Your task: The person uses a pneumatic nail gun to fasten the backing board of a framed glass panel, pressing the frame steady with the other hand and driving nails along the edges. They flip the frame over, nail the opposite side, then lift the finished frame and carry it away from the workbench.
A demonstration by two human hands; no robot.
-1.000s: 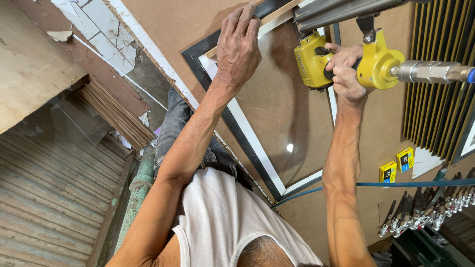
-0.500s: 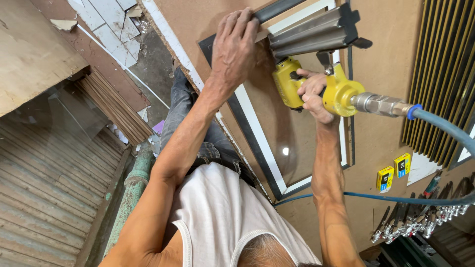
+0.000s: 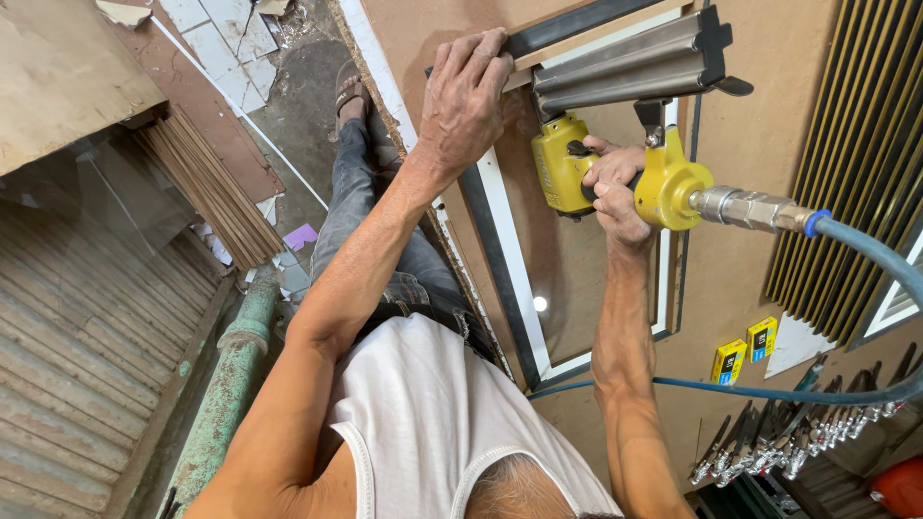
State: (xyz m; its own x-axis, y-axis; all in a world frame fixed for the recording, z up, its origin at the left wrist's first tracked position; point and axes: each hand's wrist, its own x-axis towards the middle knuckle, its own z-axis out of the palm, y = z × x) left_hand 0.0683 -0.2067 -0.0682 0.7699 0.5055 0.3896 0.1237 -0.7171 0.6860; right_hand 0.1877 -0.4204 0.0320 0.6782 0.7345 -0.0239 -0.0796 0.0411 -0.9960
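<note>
My left hand (image 3: 466, 96) presses flat on the far corner of a picture frame (image 3: 495, 259) with dark moulding and a white inner edge. The frame lies on a brown workbench (image 3: 740, 163). My right hand (image 3: 615, 187) is closed around the grip of a yellow pneumatic nailer (image 3: 663, 183). The nailer's nose sits against the frame's back near that corner. Its grey metal magazine (image 3: 625, 62) points away from me. A blue air hose (image 3: 865, 250) runs off the nailer's rear to the right.
Two small yellow boxes (image 3: 745, 351) and a row of pliers-like hand tools (image 3: 798, 442) lie on the bench's near right. Ribbed mouldings (image 3: 856, 144) are stacked at the right. Thin wood strips (image 3: 212, 192), a green pipe (image 3: 226, 384) and corrugated sheet (image 3: 77, 336) are on the left.
My right hand has brought the nailer down and slightly left, closer to my left hand at the frame's corner. The left hand has stayed pressed on the frame.
</note>
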